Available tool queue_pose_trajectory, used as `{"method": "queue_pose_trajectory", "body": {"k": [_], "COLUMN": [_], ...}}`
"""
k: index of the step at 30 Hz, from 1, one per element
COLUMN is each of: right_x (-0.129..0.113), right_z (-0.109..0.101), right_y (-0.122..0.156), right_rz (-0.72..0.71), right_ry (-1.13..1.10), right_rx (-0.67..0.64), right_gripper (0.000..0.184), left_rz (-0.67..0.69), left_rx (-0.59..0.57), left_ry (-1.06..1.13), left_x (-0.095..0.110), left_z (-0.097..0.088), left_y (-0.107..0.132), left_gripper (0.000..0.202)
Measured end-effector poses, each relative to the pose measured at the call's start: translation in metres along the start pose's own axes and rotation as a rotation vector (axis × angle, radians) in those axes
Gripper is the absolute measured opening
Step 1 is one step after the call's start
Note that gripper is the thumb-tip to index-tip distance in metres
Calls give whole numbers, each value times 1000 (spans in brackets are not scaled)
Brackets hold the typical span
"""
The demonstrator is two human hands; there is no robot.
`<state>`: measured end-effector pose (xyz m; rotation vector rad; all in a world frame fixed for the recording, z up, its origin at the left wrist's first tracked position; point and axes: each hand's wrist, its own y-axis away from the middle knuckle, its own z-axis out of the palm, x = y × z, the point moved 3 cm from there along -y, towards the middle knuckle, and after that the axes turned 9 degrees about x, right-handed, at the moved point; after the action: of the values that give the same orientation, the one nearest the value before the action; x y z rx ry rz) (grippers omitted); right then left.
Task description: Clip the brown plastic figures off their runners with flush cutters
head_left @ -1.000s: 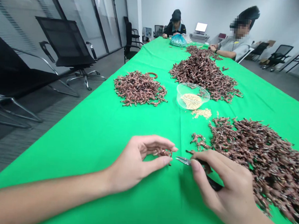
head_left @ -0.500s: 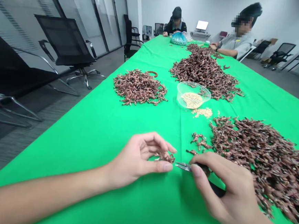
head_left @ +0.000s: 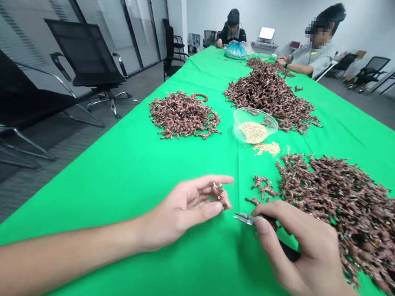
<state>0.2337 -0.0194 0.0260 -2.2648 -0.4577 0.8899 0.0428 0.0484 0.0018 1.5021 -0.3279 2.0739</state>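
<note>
My left hand (head_left: 186, 206) rests on the green tablecloth (head_left: 130, 170) and pinches a small brown piece (head_left: 220, 194) between thumb and fingers. My right hand (head_left: 299, 247) grips small pliers (head_left: 246, 219) with dark handles, their metal tip pointing left toward the brown piece, a short gap between them. A large heap of brown pieces (head_left: 344, 200) lies just right of my right hand. A few loose pieces (head_left: 263, 186) lie beyond the pliers.
A clear bowl of pale grains (head_left: 255, 126) with spilled grains (head_left: 267, 148) stands mid-table. Further brown heaps lie at the left (head_left: 182, 115) and back (head_left: 270, 96). Two people sit at the far end. Black chairs (head_left: 84, 57) line the left side.
My left hand has lifted the brown piece slightly and opened its fingers more around it. My right hand with the pliers has barely shifted.
</note>
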Motion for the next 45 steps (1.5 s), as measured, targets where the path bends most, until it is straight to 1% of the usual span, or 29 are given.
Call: {"method": "queue_pose_trajectory", "body": {"k": [5, 8, 12, 14, 17, 22, 31, 37, 45], "right_x": [4, 4, 2, 2, 2, 4, 2, 3, 1], "right_z": [1, 1, 3, 4, 4, 4, 6, 5, 5], "right_y": [1, 1, 1, 1, 1, 2, 1, 1, 1], "right_rz": [16, -9, -16, 3, 44, 68, 38, 66, 9], "right_ry": [34, 48, 27, 14, -6, -27, -21, -18, 4], "right_rx": [18, 28, -6, -20, -37, -61, -54, -64, -45], "right_gripper": [5, 6, 4, 3, 4, 7, 6, 6, 5], "left_rz": [-175, -210, -203, -191, -195, -190, -197, -194, -206], "left_rx": [-39, -53, -128, -161, -180, -180, -173, -185, -186], "left_ry": [183, 173, 86, 66, 51, 32, 38, 65, 70], "left_x": [-3, -4, -3, -2, -2, -4, -3, -4, -4], "left_z": [7, 10, 13, 14, 14, 13, 13, 12, 13], "left_y": [6, 8, 11, 13, 14, 13, 13, 14, 14], "left_gripper": [40, 44, 49, 49, 48, 47, 48, 46, 45]}}
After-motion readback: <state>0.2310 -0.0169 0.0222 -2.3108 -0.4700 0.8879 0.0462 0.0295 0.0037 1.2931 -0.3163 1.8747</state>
